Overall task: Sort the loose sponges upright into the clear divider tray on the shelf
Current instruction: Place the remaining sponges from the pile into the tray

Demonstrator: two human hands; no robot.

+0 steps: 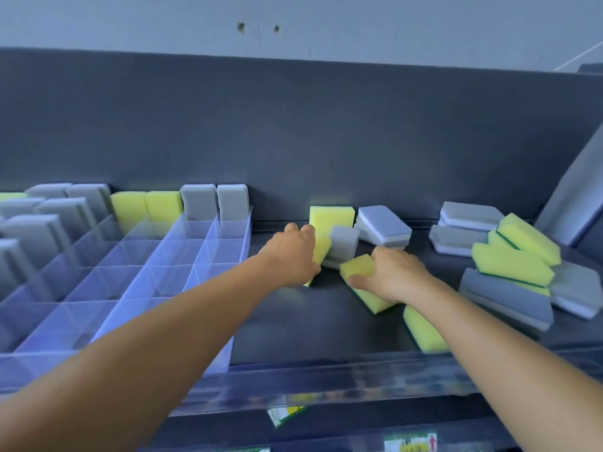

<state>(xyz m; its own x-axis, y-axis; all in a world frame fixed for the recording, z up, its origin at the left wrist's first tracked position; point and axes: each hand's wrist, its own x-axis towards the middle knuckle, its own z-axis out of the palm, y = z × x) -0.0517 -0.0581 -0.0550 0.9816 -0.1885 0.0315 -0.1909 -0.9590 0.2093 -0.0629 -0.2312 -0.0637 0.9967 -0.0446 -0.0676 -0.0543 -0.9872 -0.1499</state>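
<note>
Both hands are closed on soft yellow foam sponges lying on the dark shelf [293, 327]: left hand [293, 256] on one [321, 247], right hand [396, 277] on another [357, 267], long axis roughly flat; the empty cells of the rigid clear divider tray [225, 256] lie just left, nearer the left hand.

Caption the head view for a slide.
Both hands grasp yellow sponges beside the partly filled tray.

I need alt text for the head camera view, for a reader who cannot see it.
Both hands reach into loose sponges on a dark shelf: the left hand grips a yellow sponge, the right hand another yellow one. A clear divider tray at left holds upright sponges only along its far and left cells.
</note>
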